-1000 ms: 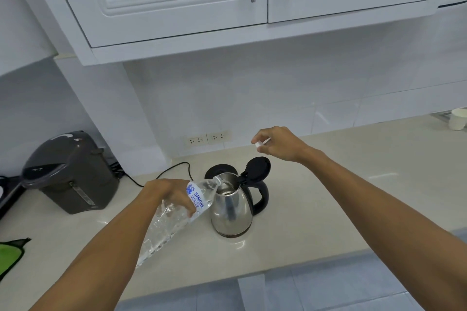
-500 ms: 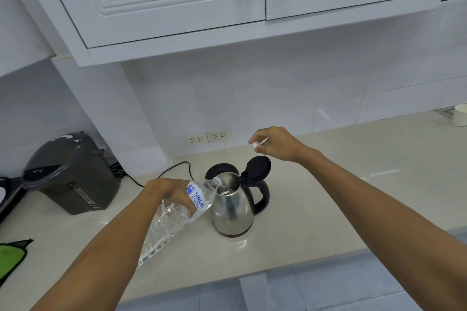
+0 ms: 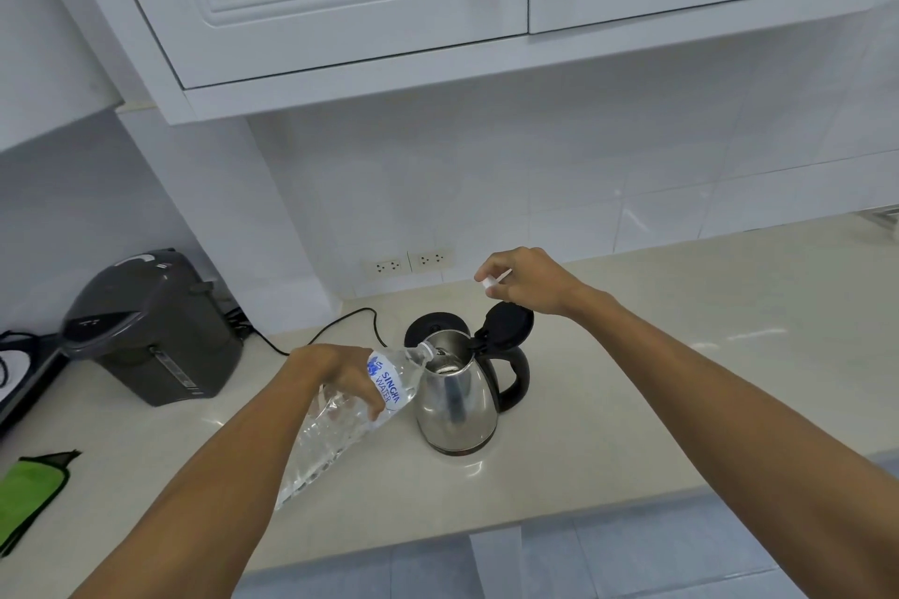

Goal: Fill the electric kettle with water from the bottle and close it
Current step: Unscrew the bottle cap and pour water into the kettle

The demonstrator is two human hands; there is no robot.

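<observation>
A steel electric kettle with a black handle stands on the cream counter, its black lid hinged up and open. My left hand grips a clear water bottle around its upper part and holds it tilted, mouth at the kettle's opening, base low toward me. My right hand hovers above and behind the lid, pinching the small white bottle cap between its fingertips.
The kettle's black base sits just behind it, its cord running left to the wall. A dark grey hot-water dispenser stands at the left. A green cloth lies at the near left edge. White cabinets hang overhead.
Both hands, the bottle and the kettle hold about the same pose. The view has shifted slightly, so a white cup at the far right has slid out of frame.
</observation>
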